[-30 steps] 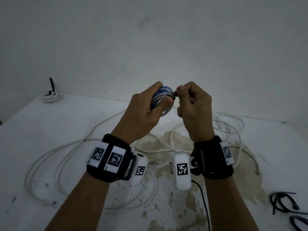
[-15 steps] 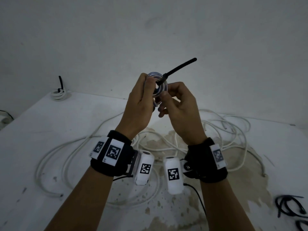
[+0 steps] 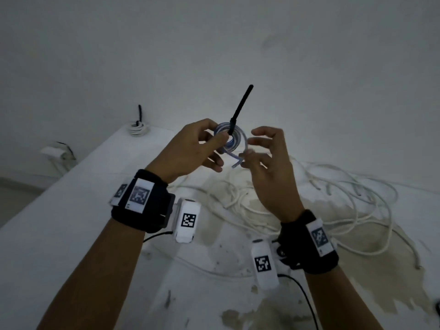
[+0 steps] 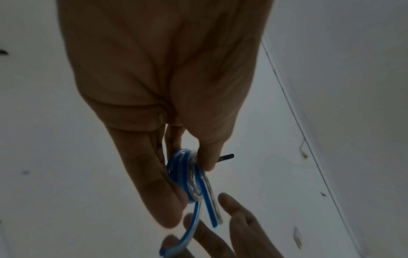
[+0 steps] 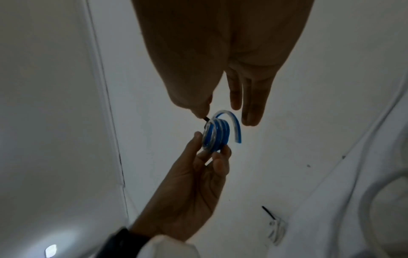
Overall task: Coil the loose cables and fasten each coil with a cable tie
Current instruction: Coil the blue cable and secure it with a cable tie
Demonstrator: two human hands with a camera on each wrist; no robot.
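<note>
A small blue and clear cable coil (image 3: 234,141) is held up above the table, pinched between the thumb and fingers of my left hand (image 3: 220,148). A black cable tie (image 3: 240,108) is fastened round the coil, and its tail sticks up and to the right. The cable's loose end (image 3: 238,163) curls out below the coil. My right hand (image 3: 256,146) hovers just right of the coil with fingers spread, holding nothing. The left wrist view shows the coil (image 4: 187,174) edge on, with the tie tail (image 4: 227,157) poking out. The right wrist view shows the coil (image 5: 216,137) at my left fingertips.
A long loose white cable (image 3: 333,198) sprawls over the stained white table (image 3: 59,234) under and right of my hands. A white coil (image 3: 138,129) bound with a black tie sits at the back left corner. A white plug block (image 3: 57,153) lies beyond the left edge.
My right hand has let go of the tie, opened and drawn back to the right. The tie tail now points more upright, and my left hand has turned the coil flat towards me.
</note>
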